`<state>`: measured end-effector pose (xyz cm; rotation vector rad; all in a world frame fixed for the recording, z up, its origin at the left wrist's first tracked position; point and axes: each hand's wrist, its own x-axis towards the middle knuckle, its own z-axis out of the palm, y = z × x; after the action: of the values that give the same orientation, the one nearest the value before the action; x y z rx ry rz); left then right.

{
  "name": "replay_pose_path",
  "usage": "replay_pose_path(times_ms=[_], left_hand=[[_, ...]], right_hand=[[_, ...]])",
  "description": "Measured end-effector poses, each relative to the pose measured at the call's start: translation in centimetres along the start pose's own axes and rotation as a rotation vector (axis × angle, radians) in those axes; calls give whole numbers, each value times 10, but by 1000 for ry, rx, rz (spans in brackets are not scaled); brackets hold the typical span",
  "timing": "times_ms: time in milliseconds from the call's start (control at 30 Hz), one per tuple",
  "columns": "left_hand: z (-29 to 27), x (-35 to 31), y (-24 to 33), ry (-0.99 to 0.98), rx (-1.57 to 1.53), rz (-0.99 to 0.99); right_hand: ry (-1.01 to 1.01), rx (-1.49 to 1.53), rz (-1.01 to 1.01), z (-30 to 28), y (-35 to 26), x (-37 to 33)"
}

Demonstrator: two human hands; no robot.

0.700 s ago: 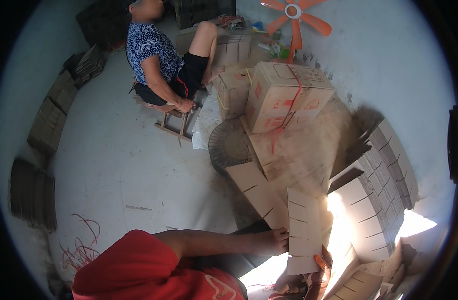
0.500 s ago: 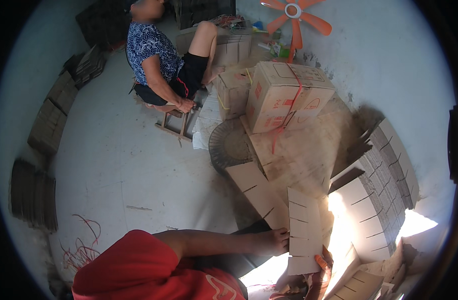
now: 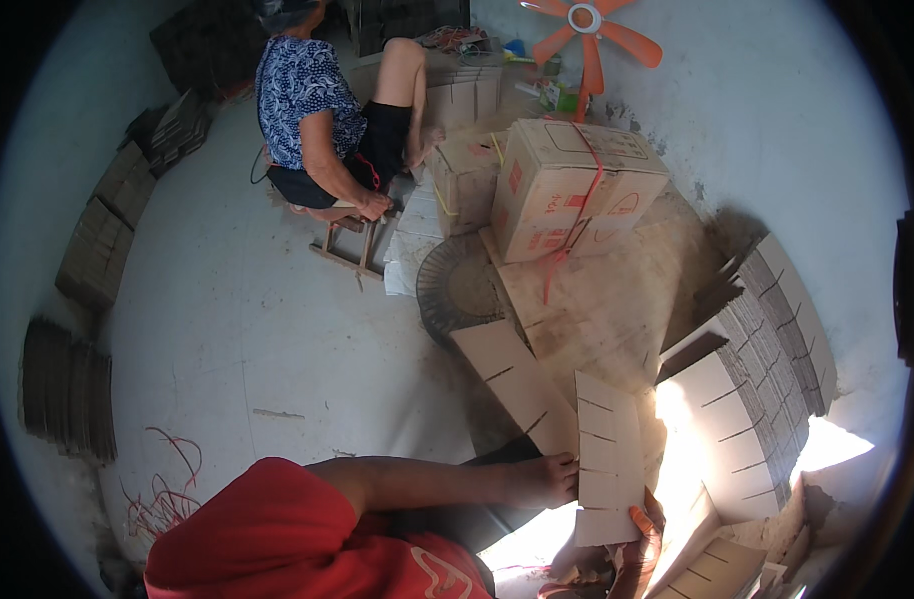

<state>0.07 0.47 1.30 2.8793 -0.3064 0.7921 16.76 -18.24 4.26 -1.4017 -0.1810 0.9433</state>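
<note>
At lower right, both curled hands [image 3: 555, 482] [image 3: 648, 531] grip slotted cardboard [image 3: 609, 454].

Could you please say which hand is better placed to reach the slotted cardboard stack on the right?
Probably the right hand: it holds the slotted cardboard piece at its lower right, nearer the cardboard stack. The left hand is at the piece's left edge, farther away.
</note>
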Motion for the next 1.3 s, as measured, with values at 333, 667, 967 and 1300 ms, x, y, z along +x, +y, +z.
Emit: replay_pose_path(times_ms=[333, 667, 967, 1300], left_hand=[[2, 0, 1, -9, 3, -8], [2, 0, 1, -64, -36, 14], [10, -6, 2, 38, -20, -25], [11, 10, 5, 54, -51, -12]], right_hand=[[174, -65, 165, 38, -32, -6], [28, 79, -193, -30, 0, 0], [25, 43, -404, -19, -56, -51], [259, 112, -637, -71, -50, -93]])
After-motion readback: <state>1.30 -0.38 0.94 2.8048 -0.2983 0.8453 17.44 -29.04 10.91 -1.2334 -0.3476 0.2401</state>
